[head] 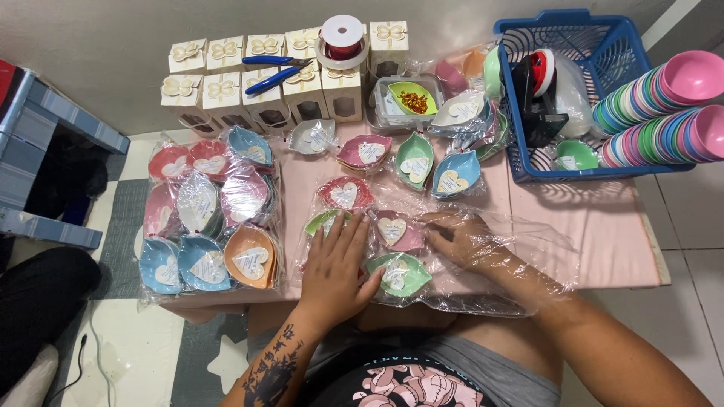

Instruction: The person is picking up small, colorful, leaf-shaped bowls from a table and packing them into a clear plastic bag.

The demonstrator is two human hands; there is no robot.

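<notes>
My left hand (337, 265) lies flat, fingers spread, on a clear plastic bag (520, 271) at the near edge of the pink table (603, 226). It rests beside a green leaf-shaped dish (401, 273) with a heart tag, and over another green dish (323, 220). My right hand (460, 240) is inside the bag, fingers curled next to a pink dish (398, 231). A red dish (345, 194) sits just beyond the two hands.
A big packed bag of coloured dishes (211, 215) fills the left side. White gift boxes (264, 90), blue pliers (275, 71) and a red ribbon spool (343, 36) stand at the back. A blue basket (573, 45) and stacked coloured bowls (664, 113) are on the right.
</notes>
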